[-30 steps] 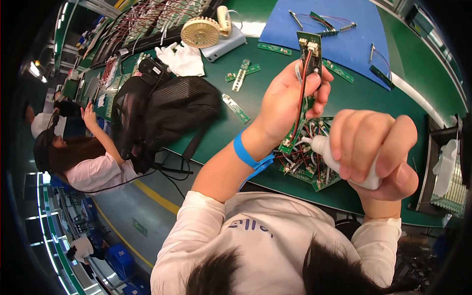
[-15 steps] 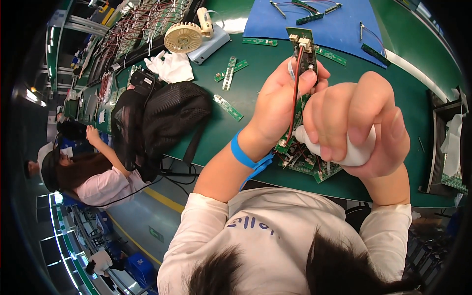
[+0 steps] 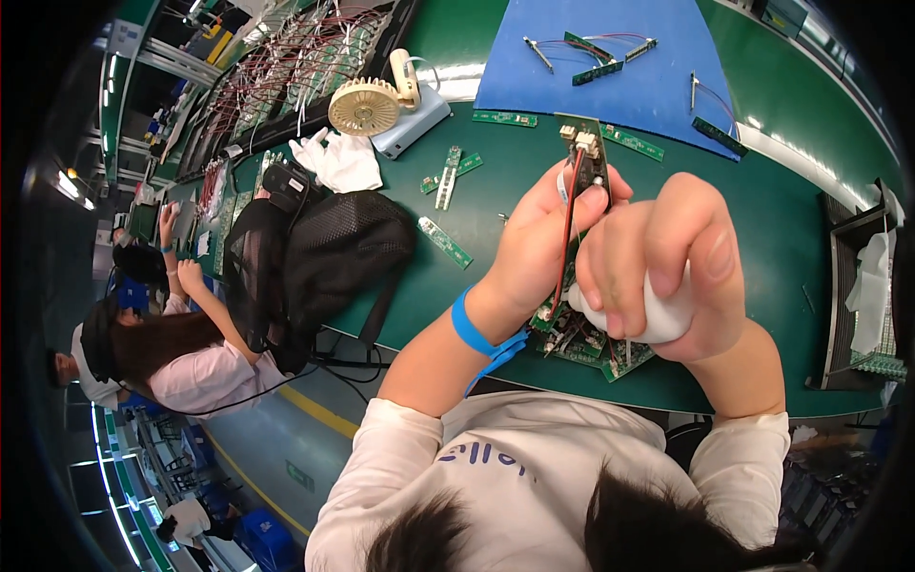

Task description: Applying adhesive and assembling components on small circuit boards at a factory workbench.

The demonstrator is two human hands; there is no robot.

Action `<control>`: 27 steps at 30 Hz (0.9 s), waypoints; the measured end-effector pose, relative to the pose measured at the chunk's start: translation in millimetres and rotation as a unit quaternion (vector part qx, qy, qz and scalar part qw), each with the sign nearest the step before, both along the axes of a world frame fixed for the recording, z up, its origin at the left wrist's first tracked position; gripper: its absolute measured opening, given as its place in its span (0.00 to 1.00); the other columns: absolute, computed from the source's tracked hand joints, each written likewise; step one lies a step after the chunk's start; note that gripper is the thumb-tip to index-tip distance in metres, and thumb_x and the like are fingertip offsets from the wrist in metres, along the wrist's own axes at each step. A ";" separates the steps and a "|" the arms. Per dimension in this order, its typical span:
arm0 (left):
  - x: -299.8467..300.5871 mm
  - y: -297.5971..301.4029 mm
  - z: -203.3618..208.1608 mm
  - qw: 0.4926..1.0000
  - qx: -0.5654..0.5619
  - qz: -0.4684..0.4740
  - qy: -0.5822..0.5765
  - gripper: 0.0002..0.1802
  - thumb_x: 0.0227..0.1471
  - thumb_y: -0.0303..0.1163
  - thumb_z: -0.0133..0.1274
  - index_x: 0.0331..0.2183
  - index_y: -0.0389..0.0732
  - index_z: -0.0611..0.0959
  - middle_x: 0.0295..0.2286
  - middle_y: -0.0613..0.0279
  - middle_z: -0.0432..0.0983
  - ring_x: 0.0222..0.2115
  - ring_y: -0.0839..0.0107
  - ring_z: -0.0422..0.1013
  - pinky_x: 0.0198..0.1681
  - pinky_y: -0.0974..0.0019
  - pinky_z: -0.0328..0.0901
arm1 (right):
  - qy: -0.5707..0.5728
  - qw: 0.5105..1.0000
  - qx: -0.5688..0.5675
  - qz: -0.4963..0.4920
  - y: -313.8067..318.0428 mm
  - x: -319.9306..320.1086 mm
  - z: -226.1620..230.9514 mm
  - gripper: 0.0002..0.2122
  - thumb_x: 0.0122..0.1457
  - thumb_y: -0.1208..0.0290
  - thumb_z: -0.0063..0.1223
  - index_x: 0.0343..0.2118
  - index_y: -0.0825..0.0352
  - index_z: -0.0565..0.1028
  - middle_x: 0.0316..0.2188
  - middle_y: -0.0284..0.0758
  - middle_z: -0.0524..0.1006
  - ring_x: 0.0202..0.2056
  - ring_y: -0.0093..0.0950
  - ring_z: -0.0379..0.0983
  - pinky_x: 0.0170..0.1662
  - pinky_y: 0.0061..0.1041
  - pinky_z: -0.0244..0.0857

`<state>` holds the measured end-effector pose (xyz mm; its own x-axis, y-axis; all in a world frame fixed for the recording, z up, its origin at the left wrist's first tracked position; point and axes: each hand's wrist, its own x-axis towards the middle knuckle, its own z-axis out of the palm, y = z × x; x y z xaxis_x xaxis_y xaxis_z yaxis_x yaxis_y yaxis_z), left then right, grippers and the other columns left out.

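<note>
My left hand (image 3: 536,227) is closed around a green circuit board (image 3: 593,160) with white plugs near its top end. Red and black wires (image 3: 564,250) run down from a plug toward a small green board (image 3: 544,318) below the hand. A white squeeze bottle (image 3: 658,319) is wrapped in the fingers of my right hand (image 3: 672,253). Its narrow tip points left, close by the wires and the small board; whether it touches them I cannot tell. Under the bottle lies a pile of wired green boards (image 3: 624,364), partly hidden by my hands.
On the green table, a black mesh bag (image 3: 343,243), white gloves (image 3: 338,162), a small fan (image 3: 365,106) and loose boards (image 3: 444,242) lie left. Wired boards rest on a blue mat (image 3: 515,67) at the back. A black tray (image 3: 843,305) stands right; another person (image 3: 205,357) sits left.
The whole view has shifted, so the table sits lower in it. My right hand and the bottle have tilted slightly and come a little nearer my left hand. Both holds stay the same.
</note>
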<state>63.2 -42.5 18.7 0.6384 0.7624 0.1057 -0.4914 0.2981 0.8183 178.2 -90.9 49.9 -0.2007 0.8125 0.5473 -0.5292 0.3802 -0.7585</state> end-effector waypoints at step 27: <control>-0.7 3.6 -1.6 1.000 0.001 -0.023 -0.009 0.10 0.52 0.33 0.42 0.34 0.37 0.70 0.30 0.65 0.68 0.33 0.78 0.63 0.39 0.75 0.58 | 0.043 0.999 -0.013 0.008 2.4 1.4 0.9 0.15 0.58 0.55 0.32 0.21 0.60 0.58 0.08 0.33 0.64 0.12 0.23 0.60 0.23 0.22 0.58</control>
<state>62.5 -38.9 17.1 0.6710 0.7317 0.1196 -0.4919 0.3186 0.8103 179.6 -88.5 50.8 -0.1664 0.8238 0.5420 -0.5985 0.3525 -0.7194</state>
